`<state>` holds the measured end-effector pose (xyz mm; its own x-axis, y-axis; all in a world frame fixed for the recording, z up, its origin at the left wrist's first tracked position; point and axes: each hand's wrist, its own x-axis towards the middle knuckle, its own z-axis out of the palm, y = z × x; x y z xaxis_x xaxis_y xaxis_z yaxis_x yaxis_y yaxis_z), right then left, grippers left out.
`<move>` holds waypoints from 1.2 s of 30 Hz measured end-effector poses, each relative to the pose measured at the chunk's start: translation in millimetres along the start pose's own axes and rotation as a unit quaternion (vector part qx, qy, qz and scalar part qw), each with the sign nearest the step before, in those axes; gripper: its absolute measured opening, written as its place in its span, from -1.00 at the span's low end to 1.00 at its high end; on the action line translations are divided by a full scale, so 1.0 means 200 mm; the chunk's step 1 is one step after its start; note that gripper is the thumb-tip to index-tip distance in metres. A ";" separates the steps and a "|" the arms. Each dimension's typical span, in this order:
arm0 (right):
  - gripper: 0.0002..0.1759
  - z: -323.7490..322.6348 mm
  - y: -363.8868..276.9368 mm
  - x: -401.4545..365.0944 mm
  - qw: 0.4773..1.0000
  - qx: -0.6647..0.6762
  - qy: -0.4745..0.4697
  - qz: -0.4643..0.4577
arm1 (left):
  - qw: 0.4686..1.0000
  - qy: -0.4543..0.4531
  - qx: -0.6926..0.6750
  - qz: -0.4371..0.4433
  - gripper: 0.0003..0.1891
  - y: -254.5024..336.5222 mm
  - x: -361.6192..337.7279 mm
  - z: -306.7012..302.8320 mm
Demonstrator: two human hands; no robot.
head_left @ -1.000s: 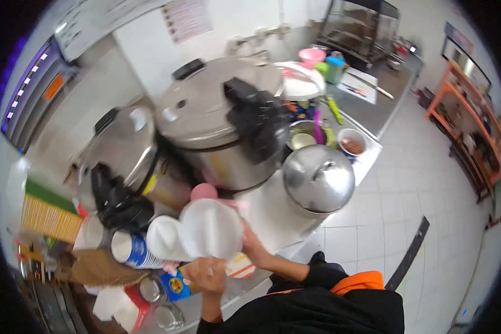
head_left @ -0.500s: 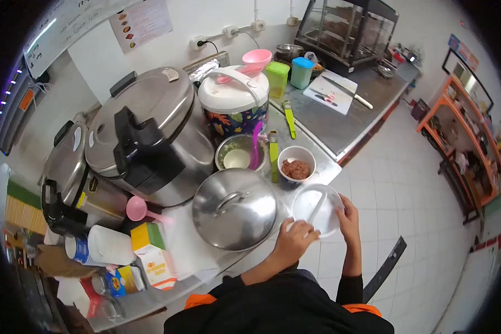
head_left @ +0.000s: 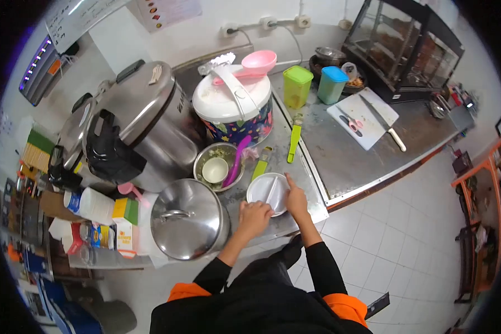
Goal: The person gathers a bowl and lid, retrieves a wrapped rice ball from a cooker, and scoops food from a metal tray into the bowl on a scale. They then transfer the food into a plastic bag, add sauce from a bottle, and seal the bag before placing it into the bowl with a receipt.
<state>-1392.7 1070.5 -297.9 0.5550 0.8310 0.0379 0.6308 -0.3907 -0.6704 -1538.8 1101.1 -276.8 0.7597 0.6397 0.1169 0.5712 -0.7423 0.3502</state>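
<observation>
A round, whitish plastic lid (head_left: 260, 191) with a pale raised strip across its middle lies level over the paper bowl at the counter's front edge. It covers the bowl's brown food, and the bowl itself is almost wholly hidden. My left hand (head_left: 255, 218) grips the near-left rim with bent fingers. Around the right side of the rim curls my right hand (head_left: 296, 200). Just behind stand a green-handled tool (head_left: 260, 165) and a steel bowl (head_left: 201, 168) holding a small cream cup (head_left: 215, 170) and a purple spoon (head_left: 236, 161).
Left of my hands stands a lidded steel pot (head_left: 186, 228), with large steel cookers (head_left: 161, 128) behind. A patterned rice container (head_left: 242, 125) carries a pink ladle (head_left: 259, 60). On the right counter lie a cutting board (head_left: 367, 111), a knife (head_left: 392, 133) and scissors (head_left: 350, 121).
Both hands have brought the lid from in front of the counter onto the bowl, covering the brown food. The camera view has shifted.
</observation>
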 end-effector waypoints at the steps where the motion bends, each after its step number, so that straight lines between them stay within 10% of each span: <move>1: -0.49 0.01 0.02 0.02 1.000 0.022 -0.015 -0.008 | 0.996 -0.081 -0.029 -0.036 -0.82 0.01 0.04 -0.06; 6: -0.48 -0.03 0.04 0.07 0.994 0.026 -0.102 -0.028 | 0.989 0.021 -0.077 -0.124 -0.76 0.13 0.18 -0.11; 15: -0.44 0.04 0.18 0.19 0.957 0.176 -0.199 -0.113 | 0.948 -0.160 -0.065 -0.267 -0.70 0.09 0.33 0.09; 18: -0.39 0.03 0.31 0.27 0.953 0.193 -0.173 -0.159 | 0.964 -0.185 -0.081 -0.172 -0.68 0.12 0.40 0.06; 19: -0.38 0.06 0.42 0.31 0.954 0.186 -0.138 -0.192 | 0.975 -0.161 -0.148 -0.040 -0.59 0.12 0.43 0.03; 20: -0.39 -0.10 0.46 0.39 0.928 0.260 -0.146 -0.223 | 0.908 -0.149 -0.380 -0.091 -0.51 0.22 0.49 -0.12; 21: -0.41 -0.33 0.47 0.44 0.946 0.176 -0.266 -0.064 | 0.800 -0.140 -0.576 -0.094 -0.51 0.22 0.55 -0.18; 22: -0.39 -0.41 0.62 0.47 0.961 0.153 -0.177 -0.150 | 0.680 -0.042 -0.722 -0.116 -0.53 0.27 0.60 -0.27; 23: -0.39 -0.53 0.72 0.51 0.964 0.176 -0.172 -0.101 | 0.668 0.072 -0.718 -0.180 -0.56 0.21 0.68 -0.22; 25: -0.40 -0.83 0.79 0.53 0.947 0.263 -0.178 -0.041 | 0.946 0.114 -0.185 -0.241 -0.57 -0.12 0.82 0.05; 27: -0.37 -0.93 1.03 0.56 0.965 0.205 -0.163 -0.006 | 0.897 0.113 0.097 -0.417 -0.62 -0.36 0.91 0.46; 31: -0.28 -1.06 1.30 0.63 0.947 0.253 -0.198 -0.004 | 0.792 0.368 -0.027 -0.487 -0.87 -0.26 0.94 0.49; 36: -0.27 -0.98 1.48 0.67 0.931 0.276 -0.239 0.001 | 0.763 0.523 -0.220 -0.309 -0.92 0.26 0.60 0.04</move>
<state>-1025.5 988.1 -344.9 0.1673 0.9635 -0.2088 0.1820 -0.2384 -0.9540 -1415.7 1136.8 -251.5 -0.4088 0.8201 0.4003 0.3858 -0.2423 0.8902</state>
